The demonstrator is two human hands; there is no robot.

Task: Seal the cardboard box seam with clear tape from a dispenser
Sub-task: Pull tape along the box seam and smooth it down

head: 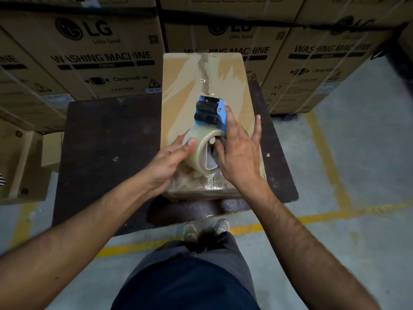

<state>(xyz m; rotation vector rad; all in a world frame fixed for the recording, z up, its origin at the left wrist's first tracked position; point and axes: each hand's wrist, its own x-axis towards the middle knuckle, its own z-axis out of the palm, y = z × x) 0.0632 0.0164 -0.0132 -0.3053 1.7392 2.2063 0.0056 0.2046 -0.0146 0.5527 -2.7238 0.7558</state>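
Observation:
A brown cardboard box (178,104) lies lengthwise on a dark table (107,148), its top streaked with old clear tape and a torn strip along the centre seam (204,70). Above its near half is a blue tape dispenser (211,113) with a roll of clear tape (202,151). My right hand (237,153) grips the dispenser from the right side, fingers spread along its frame. My left hand (169,159) cups the left side of the tape roll, thumb on its rim. The dispenser's toothed blade points away from me, near the seam.
Large washing machine cartons (96,52) are stacked right behind the table. A smaller open carton (20,164) stands at the left. Yellow floor lines (321,157) mark the concrete at the right and front. My feet (205,229) stand at the table's near edge.

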